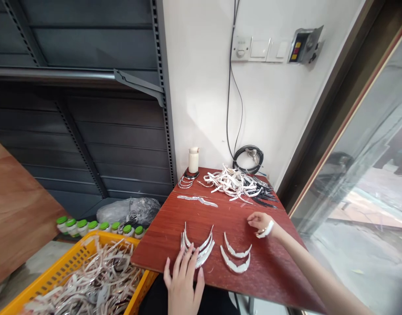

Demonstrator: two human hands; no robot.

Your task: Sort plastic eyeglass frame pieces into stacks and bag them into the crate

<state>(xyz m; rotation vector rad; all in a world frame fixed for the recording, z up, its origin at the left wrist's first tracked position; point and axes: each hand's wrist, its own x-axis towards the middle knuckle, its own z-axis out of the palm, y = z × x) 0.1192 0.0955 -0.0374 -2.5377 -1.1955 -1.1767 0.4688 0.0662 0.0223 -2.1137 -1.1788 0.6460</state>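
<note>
My left hand (pixel 183 280) lies flat at the near edge of the red-brown table (pixel 276 271), fingers spread, fingertips touching a stack of curved white strips (pixel 197 246). My right hand (pixel 260 222) hovers over the table to the right, fingers loosely curled, a white band on the wrist; nothing shows in it. Two more curved white pieces (pixel 236 256) lie between the hands. A long wavy white strip (pixel 197 200) lies further back. A big heap of white and black strips (pixel 240 183) fills the table's far side.
A cream bottle (pixel 193 159) and several thin rings (pixel 186 181) stand at the back left corner. A coiled black cable (pixel 249 158) hangs by the wall. A yellow crate (pixel 56 271) of white strips sits at lower left, green-capped bottles (pixel 99 226) behind it. Glass at right.
</note>
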